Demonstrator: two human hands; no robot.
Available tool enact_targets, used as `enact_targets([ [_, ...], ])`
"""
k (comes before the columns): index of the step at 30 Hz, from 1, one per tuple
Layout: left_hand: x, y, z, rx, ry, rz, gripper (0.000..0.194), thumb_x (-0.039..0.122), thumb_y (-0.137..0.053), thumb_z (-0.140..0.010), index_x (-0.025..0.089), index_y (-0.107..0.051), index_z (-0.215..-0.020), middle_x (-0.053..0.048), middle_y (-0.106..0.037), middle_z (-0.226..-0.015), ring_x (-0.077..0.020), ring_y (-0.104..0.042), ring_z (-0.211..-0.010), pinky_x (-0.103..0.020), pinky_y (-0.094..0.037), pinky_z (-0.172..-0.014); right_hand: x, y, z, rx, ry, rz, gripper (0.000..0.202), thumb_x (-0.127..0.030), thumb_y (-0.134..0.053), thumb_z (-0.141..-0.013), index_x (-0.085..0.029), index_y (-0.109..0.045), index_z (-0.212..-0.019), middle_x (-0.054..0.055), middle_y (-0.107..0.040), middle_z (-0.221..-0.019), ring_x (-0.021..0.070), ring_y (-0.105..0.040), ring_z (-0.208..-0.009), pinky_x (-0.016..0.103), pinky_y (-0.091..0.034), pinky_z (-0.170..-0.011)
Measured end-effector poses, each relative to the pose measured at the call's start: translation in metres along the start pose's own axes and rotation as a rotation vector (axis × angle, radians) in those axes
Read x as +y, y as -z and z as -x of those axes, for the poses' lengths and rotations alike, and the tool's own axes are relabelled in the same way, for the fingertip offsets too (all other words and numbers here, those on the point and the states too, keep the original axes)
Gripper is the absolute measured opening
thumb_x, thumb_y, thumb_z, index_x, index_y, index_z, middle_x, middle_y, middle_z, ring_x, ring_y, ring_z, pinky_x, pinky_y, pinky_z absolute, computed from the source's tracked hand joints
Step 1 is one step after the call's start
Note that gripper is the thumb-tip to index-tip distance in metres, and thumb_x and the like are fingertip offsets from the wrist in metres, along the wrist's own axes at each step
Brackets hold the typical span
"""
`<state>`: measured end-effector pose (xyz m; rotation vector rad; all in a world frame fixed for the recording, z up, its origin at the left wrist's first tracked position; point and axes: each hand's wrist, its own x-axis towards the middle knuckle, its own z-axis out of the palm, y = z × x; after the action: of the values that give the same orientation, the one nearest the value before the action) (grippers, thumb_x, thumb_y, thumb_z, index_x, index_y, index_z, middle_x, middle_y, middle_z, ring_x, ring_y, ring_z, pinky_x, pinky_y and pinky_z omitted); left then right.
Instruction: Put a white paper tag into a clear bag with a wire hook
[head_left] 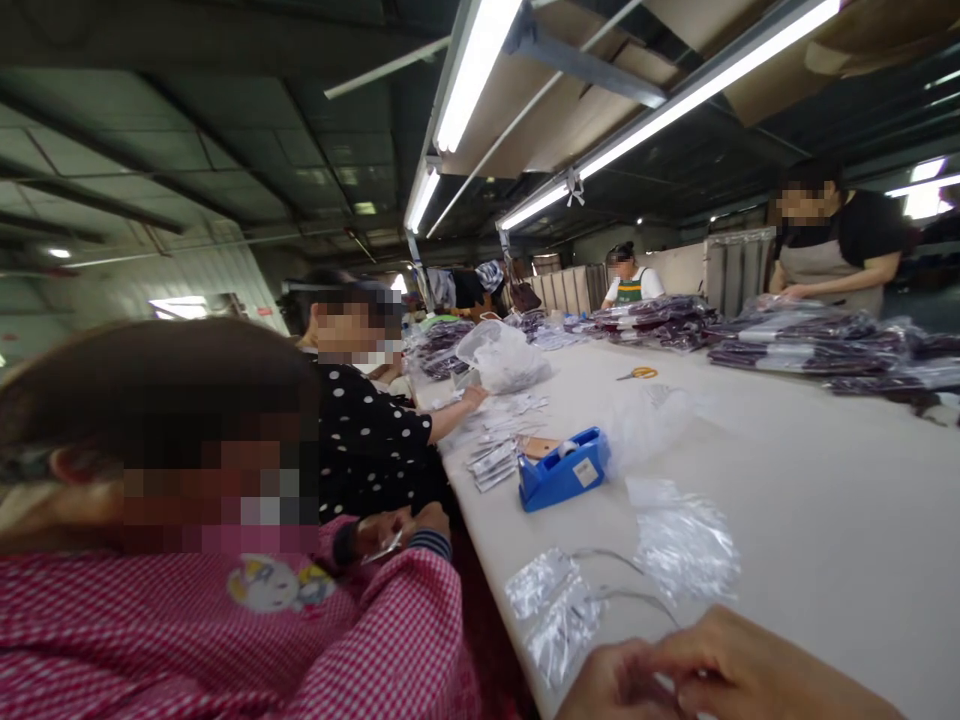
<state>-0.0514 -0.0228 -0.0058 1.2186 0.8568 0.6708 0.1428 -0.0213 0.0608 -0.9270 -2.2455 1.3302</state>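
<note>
At the bottom edge my left hand (619, 685) and my right hand (750, 660) come together over the table's near side. Both have their fingers curled inward and pinched close to each other. Whatever lies between the fingertips is mostly hidden; only a small pale bit shows. Just beyond my left hand lie small clear plastic bags (559, 615) with thin grey cords trailing from them. A larger clear plastic bag (684, 545) rests flat farther on. Past it stands a blue tape dispenser (562, 472).
On the white table (825, 520) are orange-handled scissors (637, 373), small packets (495, 462), a bulging white plastic bag (504, 355) and stacks of bagged dark goods (810, 335). Co-workers sit along the left side, one in a pink checked top (360, 650); others are at the far side.
</note>
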Motion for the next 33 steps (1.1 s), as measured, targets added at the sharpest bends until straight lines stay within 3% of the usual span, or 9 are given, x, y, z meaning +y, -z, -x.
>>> enact_targets([
  [3,0.01,-0.01,0.0,0.038,-0.003,-0.005,0.019,0.026,-0.066,-0.074,0.011,-0.074,-0.083,-0.006,-0.074,-0.077,-0.0155,-0.066,-0.068,-0.024,-0.047,-0.066,0.005,0.005,0.004,0.027,-0.017,-0.006,0.024,-0.02,-0.046,-0.087,-0.02,-0.071,-0.088,-0.001,-0.072,-0.074,0.0114,-0.065,-0.055,0.017,-0.044,-0.049],
  [8,0.023,-0.015,0.0,0.075,-0.013,-0.021,0.021,0.02,-0.057,-0.08,0.012,-0.074,-0.089,-0.009,-0.076,-0.082,-0.0165,-0.069,-0.073,-0.024,-0.047,-0.068,0.003,0.016,0.004,0.088,-0.036,0.059,0.022,-0.019,-0.05,-0.087,-0.021,-0.068,-0.099,-0.001,-0.074,-0.076,0.0125,-0.067,-0.054,0.02,-0.049,-0.057],
  [13,0.019,-0.01,-0.004,0.096,-0.032,0.056,0.022,0.026,-0.062,-0.08,0.012,-0.074,-0.092,-0.009,-0.077,-0.086,-0.0179,-0.07,-0.075,-0.025,-0.048,-0.068,0.008,0.017,0.002,0.199,-0.028,0.109,0.034,-0.02,-0.047,-0.091,-0.024,-0.065,-0.118,0.0,-0.074,-0.079,0.0129,-0.068,-0.056,0.022,-0.052,-0.058],
  [17,0.01,-0.005,-0.009,0.153,-0.061,0.142,0.023,0.028,-0.068,-0.077,0.013,-0.073,-0.092,-0.011,-0.078,-0.084,-0.02,-0.072,-0.074,-0.027,-0.048,-0.068,0.012,0.022,0.003,0.36,0.018,0.071,0.033,-0.03,-0.043,-0.096,-0.025,-0.063,-0.122,0.004,-0.072,-0.099,0.0108,-0.066,-0.057,0.024,-0.054,-0.063],
  [22,0.003,-0.001,-0.01,0.217,-0.118,0.249,0.03,0.036,-0.076,-0.07,0.012,-0.073,-0.086,-0.013,-0.078,-0.08,-0.0207,-0.071,-0.07,-0.028,-0.048,-0.066,0.023,0.031,0.006,0.611,0.029,0.063,0.034,-0.041,-0.045,-0.096,-0.024,-0.063,-0.12,0.004,-0.072,-0.098,0.011,-0.06,-0.057,0.025,-0.051,-0.063],
  [27,-0.002,0.001,-0.009,0.243,-0.152,0.295,0.031,0.035,-0.079,-0.066,0.014,-0.07,-0.087,-0.011,-0.078,-0.076,-0.0191,-0.07,-0.066,-0.027,-0.047,-0.064,0.041,0.031,0.003,0.569,-0.049,0.02,0.036,-0.047,-0.046,-0.094,-0.024,-0.065,-0.115,0.003,-0.073,-0.088,0.0139,-0.061,-0.059,0.027,-0.051,-0.062],
  [33,-0.013,-0.006,-0.006,0.119,-0.146,0.337,0.032,0.04,-0.083,-0.062,0.015,-0.07,-0.077,-0.006,-0.074,-0.069,-0.0188,-0.069,-0.069,-0.029,-0.048,-0.071,0.053,0.019,-0.003,0.474,-0.099,0.036,0.036,-0.049,-0.047,-0.092,-0.024,-0.068,-0.108,0.002,-0.072,-0.079,0.0167,-0.063,-0.065,0.027,-0.051,-0.063],
])
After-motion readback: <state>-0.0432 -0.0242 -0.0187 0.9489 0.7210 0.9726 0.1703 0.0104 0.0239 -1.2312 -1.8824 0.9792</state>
